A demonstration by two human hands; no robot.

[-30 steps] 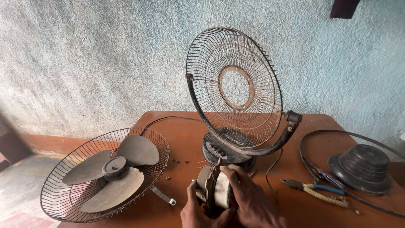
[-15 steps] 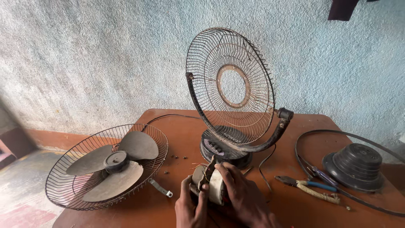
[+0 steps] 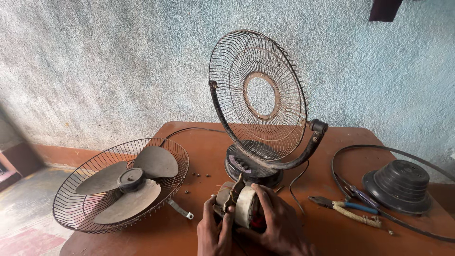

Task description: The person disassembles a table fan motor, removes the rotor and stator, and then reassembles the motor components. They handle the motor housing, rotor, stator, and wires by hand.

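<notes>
Left hand and right hand both have their fingers closed around the fan motor, held at the near edge of the worktop. Just behind it stands the fan base carrying the upright rear guard. The front guard with the blade lies to the left; pliers lie to the right.

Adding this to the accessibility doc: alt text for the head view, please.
Both hands, left hand and right hand, grip a fan motor at the near edge of a brown table. Behind stands a fan base bearing an upright rear grille; left lies a grille with blades, right pliers and a black cover.
</notes>
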